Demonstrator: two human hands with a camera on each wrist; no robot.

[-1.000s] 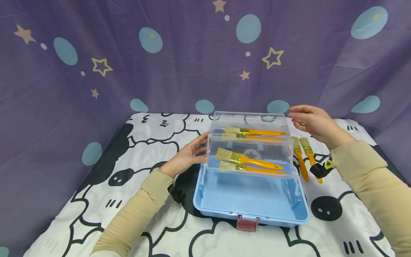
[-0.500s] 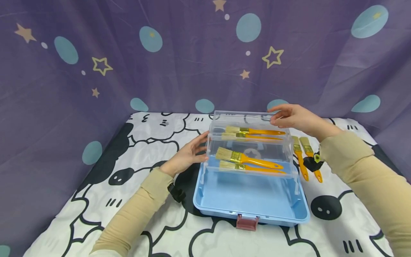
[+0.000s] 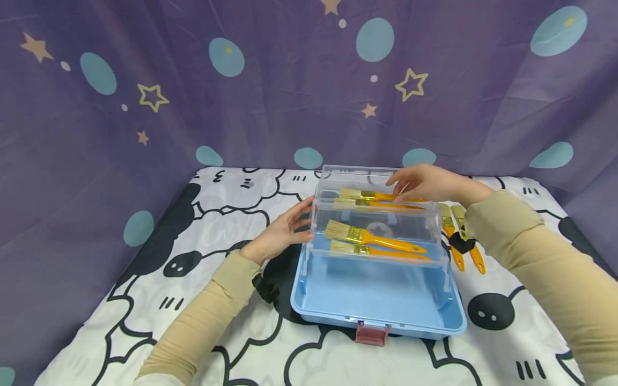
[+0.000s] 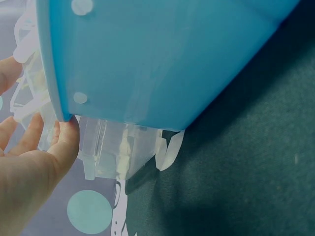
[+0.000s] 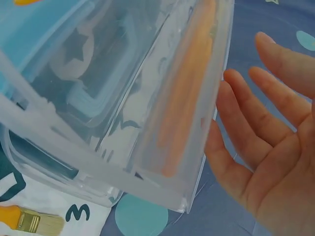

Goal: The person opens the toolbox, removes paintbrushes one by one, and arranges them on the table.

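Note:
A light blue storage box (image 3: 372,297) stands with its lid up and clear two-tier trays (image 3: 446,261) raised over it. Two yellow-handled paintbrushes (image 3: 393,244) lie in the lower tier, and two more paintbrushes (image 3: 354,193) in the upper one. My left hand (image 3: 280,236) touches the box's left side with spread fingers; in the left wrist view its thumb (image 4: 69,140) rests against the blue edge. Over the right end of the upper tier is my right hand (image 3: 427,183), its fingers loosely bent. In the right wrist view nothing is between those fingers (image 5: 241,118).
Two further paintbrushes (image 3: 455,251) lie on the cloth right of the box, partly behind the right sleeve. A pinkish latch (image 3: 372,333) hangs at the box's front. The surface has a white sheep-print cloth (image 3: 232,332); a purple curtain (image 3: 270,107) hangs behind.
My right hand has moved left and down from beside the box to above the upper tier's brush handles. My left hand stays at the box's left side.

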